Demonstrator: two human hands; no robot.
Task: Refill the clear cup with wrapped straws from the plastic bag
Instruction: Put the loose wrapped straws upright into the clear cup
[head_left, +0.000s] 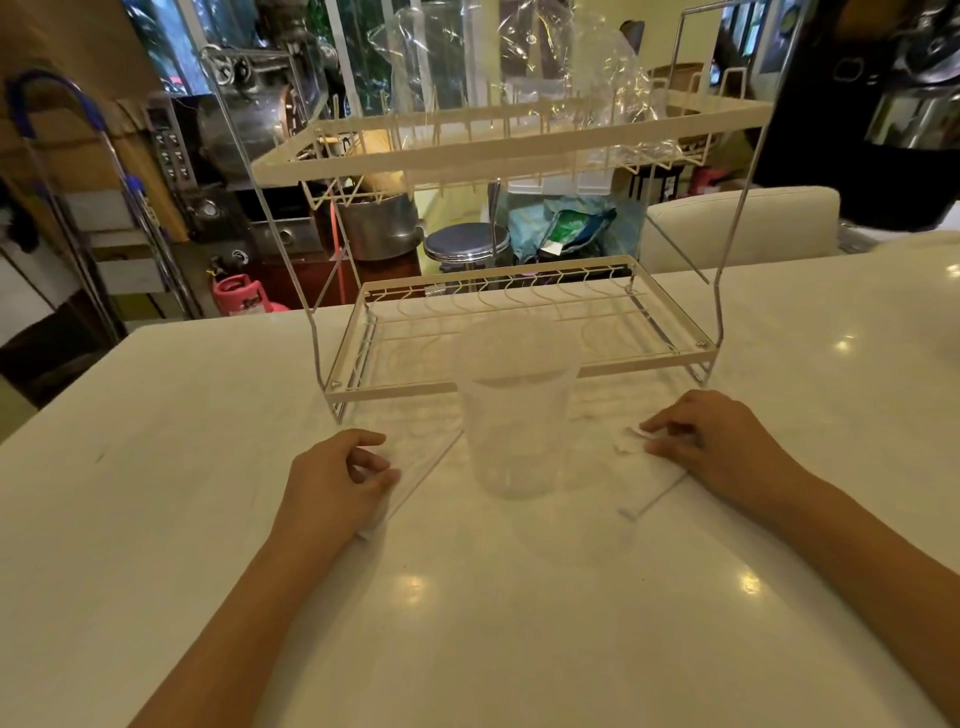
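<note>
Two hands rest on the white table (156, 519), one on each side of the cup (514, 415). The left hand (337, 483) lies knuckles up with its fingers curled in, pinching the near end of a wrapped straw (415, 480); that straw slants away from the hand toward the cup's left side, and its wrapper end pokes out below the palm. The right hand (717, 447) is also curled, fingertips pressed on a small scrap of white paper (631, 441) just right of the cup. Under this hand runs a second straw (657, 496), slanting down toward the near edge, its tip lying free on the table; whether the fingers actually grip it I cannot tell.

The cup stands upright between the hands, near the middle of the table, and looks empty, though its clear wall makes this hard to judge. Right behind it stands a two-tier wire rack (519, 374), its lower shelf just past the cup's rim. On the upper shelf sits the plastic bag (571, 67), crumpled and clear, well apart from both hands. Its contents cannot be made out.
</note>
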